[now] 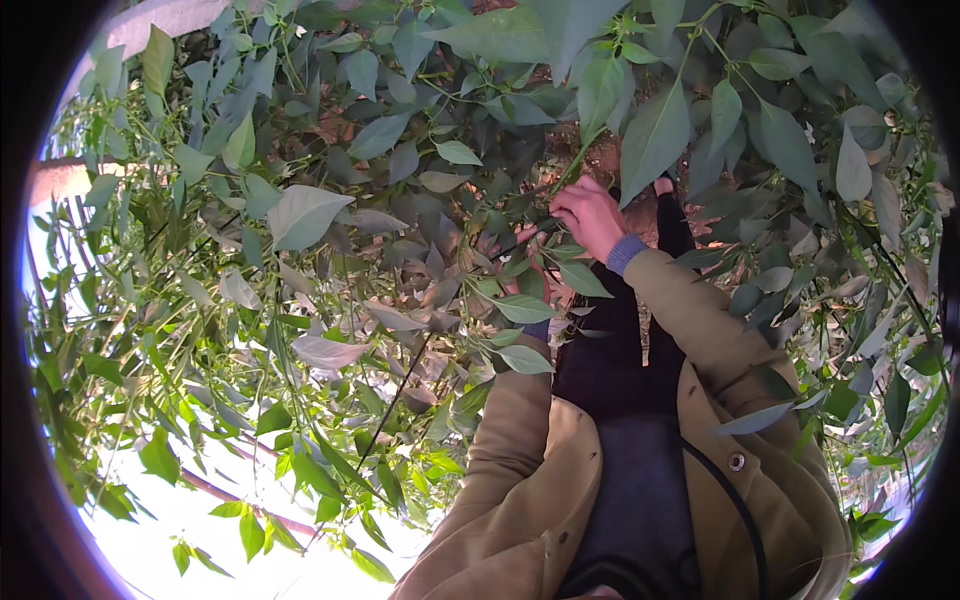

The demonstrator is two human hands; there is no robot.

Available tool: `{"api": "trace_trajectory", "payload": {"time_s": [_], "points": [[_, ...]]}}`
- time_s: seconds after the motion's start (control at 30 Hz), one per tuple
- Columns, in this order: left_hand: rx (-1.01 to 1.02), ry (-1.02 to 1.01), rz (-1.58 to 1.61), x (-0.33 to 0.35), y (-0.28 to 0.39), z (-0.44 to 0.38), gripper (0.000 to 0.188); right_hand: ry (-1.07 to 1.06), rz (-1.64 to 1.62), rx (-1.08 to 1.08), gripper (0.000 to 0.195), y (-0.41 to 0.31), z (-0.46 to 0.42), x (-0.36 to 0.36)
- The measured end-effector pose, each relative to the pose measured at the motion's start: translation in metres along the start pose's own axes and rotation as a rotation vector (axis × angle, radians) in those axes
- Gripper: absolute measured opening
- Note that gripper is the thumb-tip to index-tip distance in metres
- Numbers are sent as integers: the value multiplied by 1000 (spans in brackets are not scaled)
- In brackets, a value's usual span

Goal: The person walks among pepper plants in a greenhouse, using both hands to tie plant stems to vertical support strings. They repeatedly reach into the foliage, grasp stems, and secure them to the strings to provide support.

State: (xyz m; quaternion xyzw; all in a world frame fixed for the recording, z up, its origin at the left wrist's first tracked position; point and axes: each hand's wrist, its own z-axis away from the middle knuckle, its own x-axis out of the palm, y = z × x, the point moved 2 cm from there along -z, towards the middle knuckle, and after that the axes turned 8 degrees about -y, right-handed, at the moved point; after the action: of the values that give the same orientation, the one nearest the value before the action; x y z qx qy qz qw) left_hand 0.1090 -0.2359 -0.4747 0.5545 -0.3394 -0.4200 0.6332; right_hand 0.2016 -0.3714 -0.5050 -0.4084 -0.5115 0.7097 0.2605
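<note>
My right hand (590, 214) reaches out of a tan sleeve with a blue knitted cuff, its fingers bent against a green plant stem (576, 166). Whether the fingers are closed on the stem is not clear. My left hand (531, 264) is lower and to the left, mostly behind leaves; parts of its fingers and wrist show, but what it touches is hidden. A leafy branch (525, 309) hangs in front of the left wrist. Broad green leaves of the same kind of plant surround both hands.
Dense foliage hangs close on both sides, with large leaves (657, 139) near the camera above my right hand. A thin dark cord or stick (395, 401) slants through the plants at lower left. Reddish soil (641, 217) shows between the leaves by my feet.
</note>
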Motion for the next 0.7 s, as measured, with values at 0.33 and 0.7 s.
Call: {"api": "trace_trajectory", "payload": {"time_s": [0.33, 0.7], "points": [[-5, -73, 754, -13, -25, 7, 34, 143, -1246, 727, 11, 69, 58, -18], [-269, -301, 274, -49, -44, 14, 40, 436, -1795, 570, 11, 64, 68, 7]]}}
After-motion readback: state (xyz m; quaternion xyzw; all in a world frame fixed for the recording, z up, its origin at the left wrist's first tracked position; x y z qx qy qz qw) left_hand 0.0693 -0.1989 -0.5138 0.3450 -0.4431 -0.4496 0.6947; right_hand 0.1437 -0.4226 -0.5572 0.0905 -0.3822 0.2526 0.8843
